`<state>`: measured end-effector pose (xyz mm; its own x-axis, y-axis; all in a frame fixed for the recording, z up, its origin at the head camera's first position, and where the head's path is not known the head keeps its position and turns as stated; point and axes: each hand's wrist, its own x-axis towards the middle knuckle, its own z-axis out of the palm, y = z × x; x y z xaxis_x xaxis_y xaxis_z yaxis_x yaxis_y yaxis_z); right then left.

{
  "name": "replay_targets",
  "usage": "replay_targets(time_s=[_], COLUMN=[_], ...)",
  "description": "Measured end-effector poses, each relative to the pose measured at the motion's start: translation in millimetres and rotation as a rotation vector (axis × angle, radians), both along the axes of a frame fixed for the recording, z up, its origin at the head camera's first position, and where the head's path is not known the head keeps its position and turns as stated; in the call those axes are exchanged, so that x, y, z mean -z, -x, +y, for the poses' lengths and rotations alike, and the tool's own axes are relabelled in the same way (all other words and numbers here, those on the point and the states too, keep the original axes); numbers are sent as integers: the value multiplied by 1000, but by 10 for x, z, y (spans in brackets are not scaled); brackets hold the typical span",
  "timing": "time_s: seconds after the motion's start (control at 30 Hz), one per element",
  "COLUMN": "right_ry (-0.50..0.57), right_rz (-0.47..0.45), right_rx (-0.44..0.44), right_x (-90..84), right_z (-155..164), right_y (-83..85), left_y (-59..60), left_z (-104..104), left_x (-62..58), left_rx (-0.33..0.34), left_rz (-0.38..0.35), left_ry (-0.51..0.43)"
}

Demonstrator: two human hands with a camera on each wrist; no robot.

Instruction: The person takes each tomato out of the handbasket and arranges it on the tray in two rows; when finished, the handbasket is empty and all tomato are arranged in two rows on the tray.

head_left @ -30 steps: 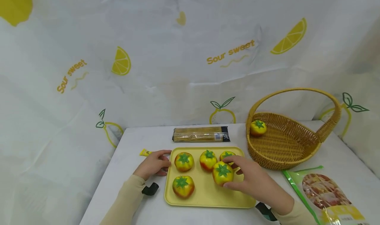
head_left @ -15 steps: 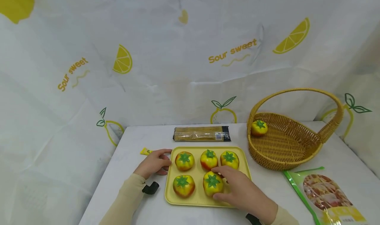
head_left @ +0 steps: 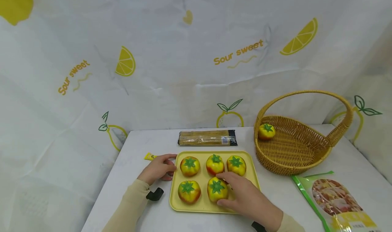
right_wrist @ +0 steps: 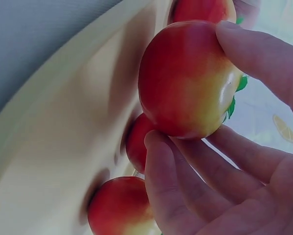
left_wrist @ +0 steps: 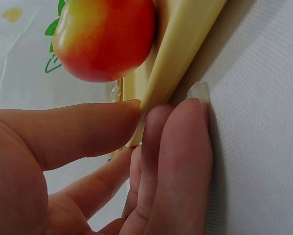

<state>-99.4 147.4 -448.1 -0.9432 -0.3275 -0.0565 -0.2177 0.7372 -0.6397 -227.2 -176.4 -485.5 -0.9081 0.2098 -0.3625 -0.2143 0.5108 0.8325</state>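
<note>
In the head view, my right hand (head_left: 245, 196) holds a yellow-and-red tomato (head_left: 217, 189) with a green leafy top, over the near middle of the yellow tray (head_left: 211, 209). The right wrist view shows thumb and fingertips on opposite sides of this tomato (right_wrist: 185, 81); the tray surface (right_wrist: 63, 127) lies close beside it. My left hand (head_left: 157, 169) grips the tray's left rim, thumb on the rim (left_wrist: 178, 54) and the other fingers curled at its outer side. Several similar tomatoes lie on the tray, one (head_left: 189, 192) at the near left and another (head_left: 236, 165) at the far right.
A wicker basket (head_left: 294, 164) with a tall handle stands at the right, one tomato (head_left: 266, 131) inside. Behind the tray lies a packet of noodles (head_left: 203, 138). A green-edged food bag (head_left: 333, 198) is at the near right, a small yellow sachet (head_left: 150, 156) at the left.
My right hand has carried its tomato left and toward me, from beside the far-right tomato to the near middle of the tray. The left hand has stayed at the rim.
</note>
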Motion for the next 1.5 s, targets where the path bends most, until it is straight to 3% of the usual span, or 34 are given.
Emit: replay_targets(time_s=[0.53, 1.2, 1.5], right_ry=[6, -25, -24], right_rz=[-47, 63, 101], right_rx=[-12, 1, 38], right_x=[15, -103, -162], right_z=[3, 123, 251], right_y=[-8, 10, 56], left_y=[0, 26, -61], left_z=[-5, 13, 11], left_x=[12, 14, -110], left_rx=[-5, 3, 48], left_rz=[-4, 10, -10], left_ry=[13, 25, 75])
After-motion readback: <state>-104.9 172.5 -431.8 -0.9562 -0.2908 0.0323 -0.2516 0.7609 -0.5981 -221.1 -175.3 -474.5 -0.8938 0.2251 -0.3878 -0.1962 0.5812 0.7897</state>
